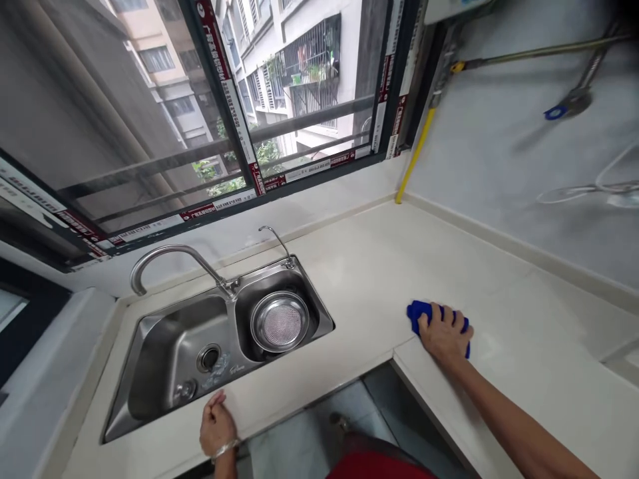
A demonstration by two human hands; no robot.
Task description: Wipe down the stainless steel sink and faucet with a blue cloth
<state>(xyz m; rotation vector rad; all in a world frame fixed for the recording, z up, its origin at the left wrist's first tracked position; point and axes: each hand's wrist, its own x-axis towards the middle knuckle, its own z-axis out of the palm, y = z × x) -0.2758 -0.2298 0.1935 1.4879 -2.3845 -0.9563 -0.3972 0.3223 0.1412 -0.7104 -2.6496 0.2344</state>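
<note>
My right hand (444,336) presses a bunched blue cloth (421,311) onto the cream countertop (364,293), near the inner corner where two counter runs meet. Its fingers are spread over the cloth and curl round it, and blue shows between them. At the front edge of the counter, just before the sink, my left hand (218,424) rests with its fingers curled in. Nothing shows in it, and a bracelet circles the wrist.
A double-bowl steel sink (232,313) lies left, with a round perforated strainer (283,321) in its right bowl. A curved faucet (174,251) and a thin small tap (274,236) rise behind it. A yellow pipe (417,153) runs down the back corner beside the window.
</note>
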